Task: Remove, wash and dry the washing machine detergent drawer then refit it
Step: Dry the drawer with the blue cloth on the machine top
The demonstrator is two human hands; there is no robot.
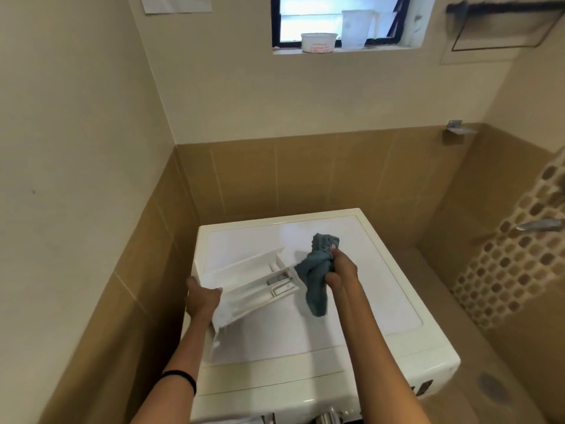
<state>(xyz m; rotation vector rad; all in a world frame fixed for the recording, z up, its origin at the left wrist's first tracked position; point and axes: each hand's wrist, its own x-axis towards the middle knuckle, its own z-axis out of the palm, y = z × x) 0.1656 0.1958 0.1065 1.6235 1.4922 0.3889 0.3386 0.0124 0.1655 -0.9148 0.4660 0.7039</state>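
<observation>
A white washing machine (275, 341) stands in the corner of a tiled room, and all places here are given from it. The detergent drawer (244, 289) is out of the machine and is held in the air just above the left part of the machine's top. It is tilted, with the near end lower and the far end pointing toward the back of the machine. Its open compartments face up.

The left hand (201, 299) holds the drawer at its left near end, by the left edge of the machine. The thumb lies on the upper rim and the fingers are curled under the drawer. A black band (180, 379) is around the left forearm.

The right hand (342, 270) is above the middle of the machine's top. Its fingers are closed tightly around a bunched blue-grey cloth (315, 280). One part of the cloth stands up above the fist and another part hangs down toward the top of the machine. The cloth lies against the far right end of the drawer, but I cannot tell how firmly it presses there.

High above the back of the machine there is a window, and on its sill stand a low white tub (319, 42) and a clear plastic jug (357, 29). To the right of the machine, a metal tap (539, 224) comes out of a mosaic wall. A round drain (492, 390) is in the floor near the machine's front right corner.
</observation>
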